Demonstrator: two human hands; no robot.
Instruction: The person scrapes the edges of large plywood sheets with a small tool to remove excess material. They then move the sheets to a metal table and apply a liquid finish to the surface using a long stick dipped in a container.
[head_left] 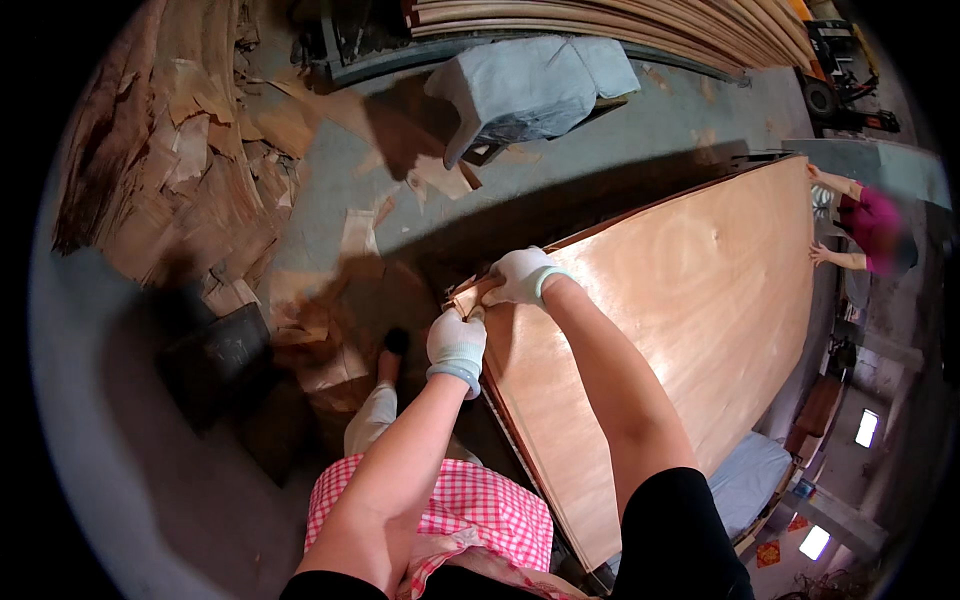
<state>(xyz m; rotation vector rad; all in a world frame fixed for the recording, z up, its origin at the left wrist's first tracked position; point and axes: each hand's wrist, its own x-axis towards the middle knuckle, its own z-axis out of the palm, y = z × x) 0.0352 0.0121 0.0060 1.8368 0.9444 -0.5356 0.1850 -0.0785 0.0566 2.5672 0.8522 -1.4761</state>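
Observation:
A large, pale brown wood veneer sheet point(690, 290) lies on top of a stack in front of me and to the right. At its near left corner, both my hands wear white knitted gloves. My right hand point(522, 277) is closed on a small veneer piece point(472, 294) at the corner, its palm over the sheet's edge. Just below it, my left hand point(457, 340) is closed with its fingertips against the same piece. The fingers' undersides are hidden. Whether the piece is loose or part of the stack I cannot tell.
Across the stack a co-worker in a pink top point(880, 230) has both hands at the sheet's far edge. Torn veneer scraps point(200, 180) pile up at the left. A covered grey object point(530, 90) stands beyond, before stacked boards point(620, 20). A dark box point(215, 360) is at lower left.

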